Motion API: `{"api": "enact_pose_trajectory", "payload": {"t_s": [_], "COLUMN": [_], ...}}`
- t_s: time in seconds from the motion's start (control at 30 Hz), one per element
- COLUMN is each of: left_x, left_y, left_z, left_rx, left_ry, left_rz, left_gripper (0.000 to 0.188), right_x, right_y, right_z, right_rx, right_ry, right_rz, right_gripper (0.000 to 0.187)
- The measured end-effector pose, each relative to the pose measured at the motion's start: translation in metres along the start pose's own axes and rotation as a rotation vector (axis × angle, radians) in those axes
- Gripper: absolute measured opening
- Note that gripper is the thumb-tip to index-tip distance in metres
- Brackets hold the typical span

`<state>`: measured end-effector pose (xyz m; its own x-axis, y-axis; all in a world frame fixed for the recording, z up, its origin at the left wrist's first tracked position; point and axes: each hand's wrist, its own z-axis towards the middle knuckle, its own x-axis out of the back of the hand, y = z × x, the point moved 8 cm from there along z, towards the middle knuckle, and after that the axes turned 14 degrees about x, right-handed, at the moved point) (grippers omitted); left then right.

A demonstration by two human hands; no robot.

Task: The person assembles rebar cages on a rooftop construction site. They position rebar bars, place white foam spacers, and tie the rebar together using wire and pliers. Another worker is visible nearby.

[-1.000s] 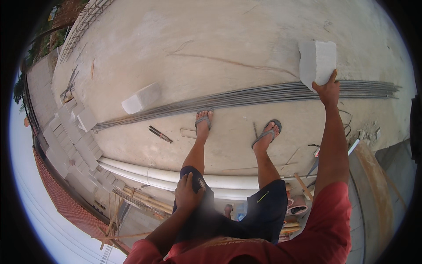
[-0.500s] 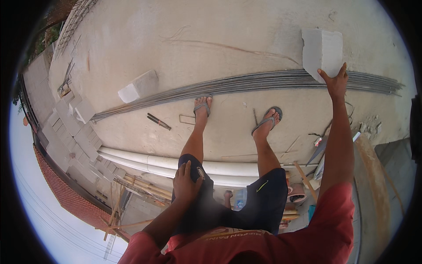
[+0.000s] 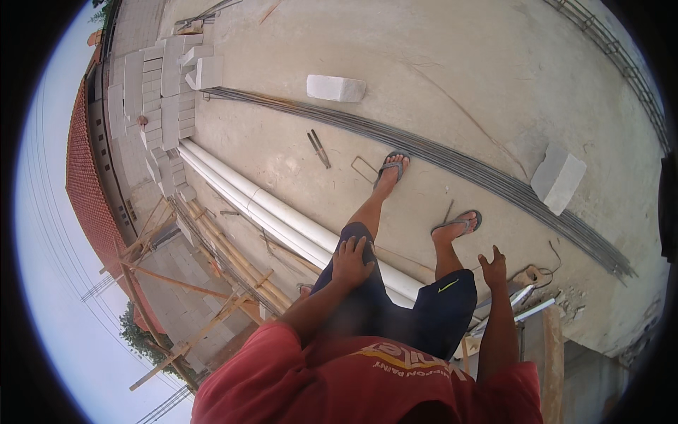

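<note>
White block, right of the frame, a little above mid-height. Sits tilted to the frame at the bundle of grey rods, lower end overlapping them; whether its full weight bears on the rods or on the floor, I cannot tell from where I stand.

Right hand: below and left of that block, clear of it, nothing in the grasp; fingers parted and raised, forearm coming up from the lower right. Left hand: mid-frame, laid palm down over the left knee of the dark shorts, fingers spread, gripping no object.

Sandalled feet: left foot near the rods' lower edge, right foot lower and further right. Second white block upper centre, lying apart, just above the rods. Dark two-handled tool on the concrete, left of the left foot. White pipes run slantwise from left to centre, passing behind the left leg. Grey blocks stacked upper left.
</note>
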<state>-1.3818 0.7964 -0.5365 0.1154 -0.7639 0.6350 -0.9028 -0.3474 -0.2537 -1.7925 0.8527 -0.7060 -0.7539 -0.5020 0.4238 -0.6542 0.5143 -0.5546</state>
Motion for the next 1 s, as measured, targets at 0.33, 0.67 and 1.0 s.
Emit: {"api": "enact_pose_trajectory", "payload": {"t_s": [0.33, 0.67, 1.0], "left_x": [-0.021, 0.015, 0.018], "left_y": [-0.133, -0.337, -0.372], "left_z": [0.026, 0.031, 0.030], "left_rx": [-0.157, 0.018, 0.283], "left_ry": [-0.269, -0.297, -0.498], "left_rz": [-0.377, -0.492, -1.098], "left_gripper": [0.024, 0.038, 0.054], "right_x": [0.027, -0.055, -0.164], "right_y": [-0.048, -0.333, -0.582], "right_z": [-0.128, -0.046, 0.188], "right_rx": [-0.098, 0.172, 0.417], "right_ry": [-0.075, -0.155, -0.225], "right_rz": [-0.297, -0.408, -0.799], "right_gripper": [0.064, 0.068, 0.105]}}
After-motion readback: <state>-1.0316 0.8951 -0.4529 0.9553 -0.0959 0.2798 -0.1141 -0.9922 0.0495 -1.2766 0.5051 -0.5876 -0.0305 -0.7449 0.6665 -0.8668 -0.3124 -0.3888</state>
